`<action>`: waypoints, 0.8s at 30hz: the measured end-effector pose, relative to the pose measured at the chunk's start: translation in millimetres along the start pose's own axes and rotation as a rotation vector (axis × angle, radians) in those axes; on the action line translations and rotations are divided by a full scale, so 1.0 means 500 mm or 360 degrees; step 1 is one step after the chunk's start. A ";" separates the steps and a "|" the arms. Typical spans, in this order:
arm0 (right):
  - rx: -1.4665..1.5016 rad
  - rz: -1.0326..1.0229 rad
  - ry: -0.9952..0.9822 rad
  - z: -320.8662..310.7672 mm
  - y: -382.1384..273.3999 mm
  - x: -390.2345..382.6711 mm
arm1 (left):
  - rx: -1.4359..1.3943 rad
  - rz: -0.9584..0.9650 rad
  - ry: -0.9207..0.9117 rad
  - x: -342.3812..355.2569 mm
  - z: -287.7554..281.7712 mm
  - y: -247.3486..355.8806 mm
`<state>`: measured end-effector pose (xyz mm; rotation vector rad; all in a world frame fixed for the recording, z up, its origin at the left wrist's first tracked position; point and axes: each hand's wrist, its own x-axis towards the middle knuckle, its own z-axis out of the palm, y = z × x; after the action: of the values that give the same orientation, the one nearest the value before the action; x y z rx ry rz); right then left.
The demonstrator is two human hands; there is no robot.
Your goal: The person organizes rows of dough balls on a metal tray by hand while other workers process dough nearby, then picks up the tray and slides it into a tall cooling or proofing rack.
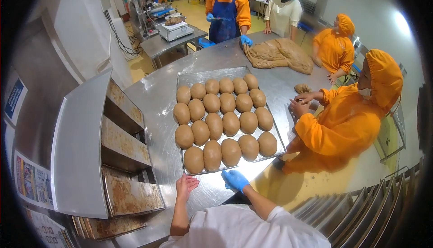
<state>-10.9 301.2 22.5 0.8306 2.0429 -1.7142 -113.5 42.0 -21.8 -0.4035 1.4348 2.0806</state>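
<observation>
A metal tray (208,74) lies on the steel table in front of me, holding several rows of smooth brown dough balls (231,152). My left hand (186,186), bare, is at the tray's near left corner with its fingers stretched out and nothing in the palm. To its right, my right hand (234,180) wears a blue glove. Its fingers extend toward the tray's near edge, and I see nothing held in them. Whether either hand touches the rim is hard to tell.
At left stands a rack of stained metal pans (131,196). A big dough mass (282,54) lies at the table's far end, beneath a co-worker's gloved hand. Another person in orange (343,124) works dough at the right edge. Upright metal trays (352,212) stand lower right.
</observation>
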 end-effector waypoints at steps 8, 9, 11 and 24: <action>0.0779 0.0089 0.0173 -0.020 -0.007 0.020 | 0.0018 -0.0017 0.0017 0.000 0.002 0.002; 0.0788 0.0106 0.0141 -0.024 -0.007 0.024 | 0.0018 -0.0018 0.0017 0.000 0.001 0.002; 0.0800 0.0123 0.0099 -0.028 -0.003 0.028 | 0.0018 -0.0020 0.0017 -0.001 0.000 0.003; 0.0038 -0.0538 0.0779 -0.023 -0.046 -0.010 | 0.0003 -0.0009 0.0017 -0.001 0.001 0.004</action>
<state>-20.2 309.1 45.7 1.0428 2.6157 -1.8447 -114.0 42.0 -19.8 -0.4183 1.4404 2.0751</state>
